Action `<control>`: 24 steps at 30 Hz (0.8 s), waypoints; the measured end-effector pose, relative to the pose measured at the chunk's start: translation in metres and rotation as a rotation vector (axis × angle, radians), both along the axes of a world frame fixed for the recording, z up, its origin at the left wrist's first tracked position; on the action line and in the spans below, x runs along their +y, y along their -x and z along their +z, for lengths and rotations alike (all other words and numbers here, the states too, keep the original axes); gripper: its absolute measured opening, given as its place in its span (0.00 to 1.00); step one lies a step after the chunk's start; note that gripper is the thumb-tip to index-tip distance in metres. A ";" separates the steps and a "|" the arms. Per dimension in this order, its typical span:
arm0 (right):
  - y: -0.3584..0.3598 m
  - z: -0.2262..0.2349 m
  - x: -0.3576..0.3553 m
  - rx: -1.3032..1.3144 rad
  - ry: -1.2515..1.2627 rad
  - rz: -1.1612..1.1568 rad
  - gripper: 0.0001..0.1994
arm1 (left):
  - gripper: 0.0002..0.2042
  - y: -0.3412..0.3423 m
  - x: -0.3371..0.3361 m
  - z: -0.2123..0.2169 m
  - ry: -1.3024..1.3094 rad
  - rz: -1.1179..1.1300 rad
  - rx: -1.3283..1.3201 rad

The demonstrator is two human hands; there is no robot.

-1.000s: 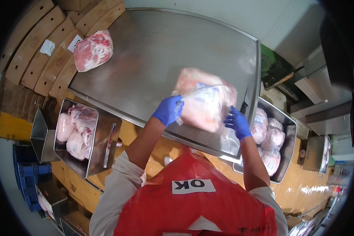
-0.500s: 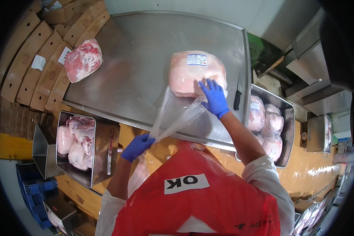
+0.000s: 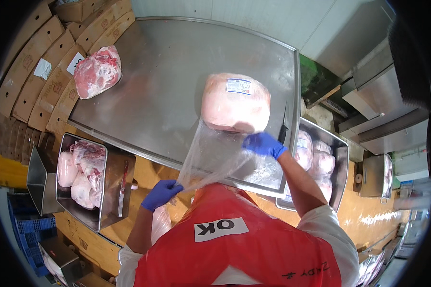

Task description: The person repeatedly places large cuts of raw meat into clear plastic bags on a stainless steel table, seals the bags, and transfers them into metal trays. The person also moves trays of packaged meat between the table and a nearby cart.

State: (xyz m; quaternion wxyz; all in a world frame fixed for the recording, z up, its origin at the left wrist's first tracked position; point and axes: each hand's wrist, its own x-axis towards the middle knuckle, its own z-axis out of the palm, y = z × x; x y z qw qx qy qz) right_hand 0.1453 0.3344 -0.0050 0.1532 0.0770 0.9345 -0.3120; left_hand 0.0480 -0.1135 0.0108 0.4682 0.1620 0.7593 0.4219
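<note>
A large block of pale pink meat point(image 3: 232, 107) in clear film, with a label on top, lies on the steel table point(image 3: 163, 71). Loose clear plastic from its wrapping, like a bag point(image 3: 201, 155), stretches from its near side toward me. My left hand point(image 3: 161, 195), in a blue glove, is closed on the gathered end of that plastic, just off the table's near edge. My gloved right hand point(image 3: 264, 145) is closed at the plastic's right edge, close to the meat's near right corner. A knife point(image 3: 283, 126) lies right of the meat.
Another raw meat piece point(image 3: 98, 74) rests at the table's left end, beside stacked cardboard boxes point(image 3: 43, 91). Below left stands a steel tub point(image 3: 103, 191) holding meat. A second steel tub point(image 3: 342, 179) with wrapped meat stands at the right. Blue crates point(image 3: 33, 234) are at lower left.
My right hand has come off the meat, moved toward me and closed at the plastic. The plastic spreads wider between my hands. The whole view has shifted slightly.
</note>
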 end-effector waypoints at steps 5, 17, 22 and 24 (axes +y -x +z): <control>0.125 0.008 0.068 0.700 -0.258 -0.212 0.31 | 0.12 0.019 0.029 0.027 -0.027 0.003 0.161; 0.091 -0.070 -0.047 0.720 -0.297 0.096 0.07 | 0.16 0.029 0.100 0.034 -0.391 0.228 0.470; 0.038 -0.128 -0.095 0.293 0.464 -0.462 0.12 | 0.23 0.050 0.168 -0.061 -0.429 0.539 0.040; 0.033 -0.125 -0.094 0.250 0.536 -0.509 0.15 | 0.21 0.043 0.189 -0.092 -0.265 0.681 -0.242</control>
